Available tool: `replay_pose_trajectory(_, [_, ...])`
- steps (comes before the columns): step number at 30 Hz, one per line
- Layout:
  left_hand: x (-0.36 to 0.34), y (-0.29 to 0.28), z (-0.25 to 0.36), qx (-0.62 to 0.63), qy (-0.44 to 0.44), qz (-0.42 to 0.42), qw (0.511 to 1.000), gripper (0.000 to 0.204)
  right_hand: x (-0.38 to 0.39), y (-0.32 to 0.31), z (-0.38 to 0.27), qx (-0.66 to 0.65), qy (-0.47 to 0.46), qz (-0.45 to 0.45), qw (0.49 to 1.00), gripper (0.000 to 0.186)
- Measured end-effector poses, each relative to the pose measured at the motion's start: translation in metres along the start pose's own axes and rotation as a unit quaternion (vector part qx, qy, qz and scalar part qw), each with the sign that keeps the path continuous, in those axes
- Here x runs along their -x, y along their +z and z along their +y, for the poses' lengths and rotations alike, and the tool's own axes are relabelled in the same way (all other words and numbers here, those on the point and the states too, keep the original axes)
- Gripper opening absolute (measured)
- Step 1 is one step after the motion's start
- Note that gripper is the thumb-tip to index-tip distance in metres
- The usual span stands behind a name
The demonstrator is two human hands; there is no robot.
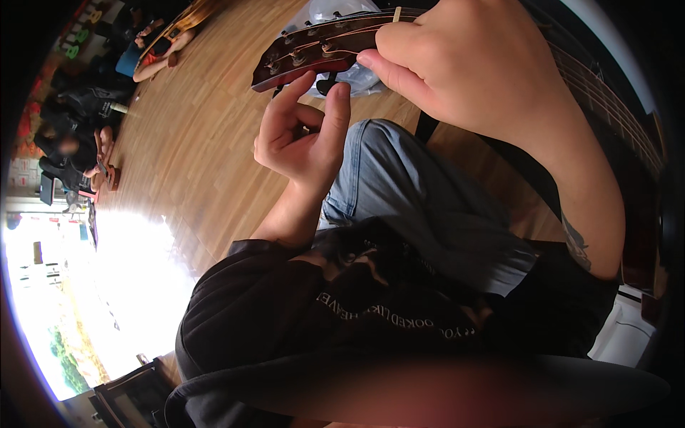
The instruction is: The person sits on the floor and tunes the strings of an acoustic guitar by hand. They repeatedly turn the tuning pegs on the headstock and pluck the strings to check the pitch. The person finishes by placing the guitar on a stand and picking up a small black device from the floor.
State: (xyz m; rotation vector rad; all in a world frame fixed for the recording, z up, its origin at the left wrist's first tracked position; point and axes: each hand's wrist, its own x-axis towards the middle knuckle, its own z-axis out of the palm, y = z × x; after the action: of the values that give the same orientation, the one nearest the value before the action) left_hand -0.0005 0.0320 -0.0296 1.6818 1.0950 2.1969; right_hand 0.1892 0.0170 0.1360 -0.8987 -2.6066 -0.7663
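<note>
A dark reddish guitar headstock [278, 71] with tuning posts and loose-looking string lengths spans the upper middle. My left hand [300, 139] is below it, middle fingers curled, index and thumb apart beside a black tuning knob [327, 85]; whether they touch it is unclear. My right hand [464, 71] is closed at the neck end of the headstock, thumb and curled index pinching a string [349, 51]. More strings run along the right edge, partly behind my forearm. A clear plastic bag [360, 82] lies behind the headstock. My jeans-clad leg [399, 178] is below.
Wood floor [185, 143] spreads to the left. Several other people [75, 146] sit along the upper left, one with a light wooden guitar [182, 21]. A bright doorway or window [64, 299] fills the lower left, with a dark object [125, 392] below it.
</note>
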Motion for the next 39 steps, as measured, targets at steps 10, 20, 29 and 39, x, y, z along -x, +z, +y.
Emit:
replay_pose_trajectory(10, [-0.007,0.003,-0.012,-0.005,0.151,-0.023,0.988,0.036,0.003,0.008,0.000,-0.072,0.028,0.033,0.996,0.035])
replay_pose_trajectory(20, [-0.020,-0.014,0.002,-0.041,0.131,-0.100,0.985,0.035,0.017,-0.005,0.024,-0.180,0.106,0.017,0.978,0.049])
replay_pose_trajectory(29, [-0.017,-0.012,0.011,-0.017,0.070,-0.110,0.991,0.018,0.026,-0.001,0.028,-0.198,0.187,-0.002,0.962,0.052])
replay_pose_trajectory(39, [-0.026,-0.024,0.022,-0.107,-0.029,-0.067,0.992,0.024,0.016,0.003,0.027,-0.201,0.126,0.021,0.971,0.045])
